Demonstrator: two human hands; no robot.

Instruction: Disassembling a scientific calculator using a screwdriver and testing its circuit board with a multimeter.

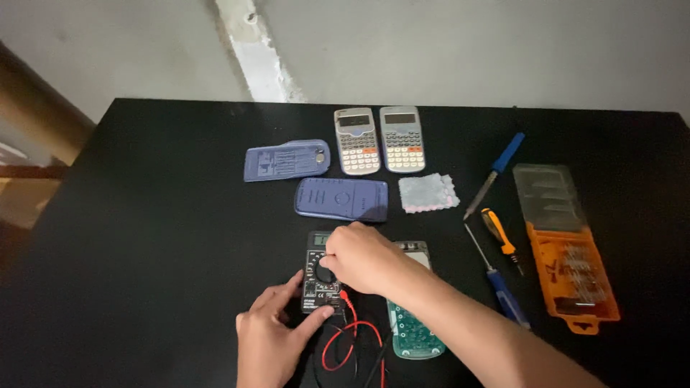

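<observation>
Black multimeter [321, 276] lies flat on the black worktop [144, 237], near its front edge. Right hand [363, 257] sits over its dial, grip narrow, fingertips pinching the round knob. Left hand [273, 334] steadies the meter's lower left corner, thumb on the front face, fingers along the side, a loose hold on the case. Red and black test leads [345, 348] curl out from the meter's bottom. Opened calculator [411, 323] with green circuit board lies just right of the meter, partly under the right forearm. Beyond: two blue covers [341, 199], two grey calculators [379, 140], cloth [428, 192], three screwdrivers [496, 172], orange bit case [571, 266].
</observation>
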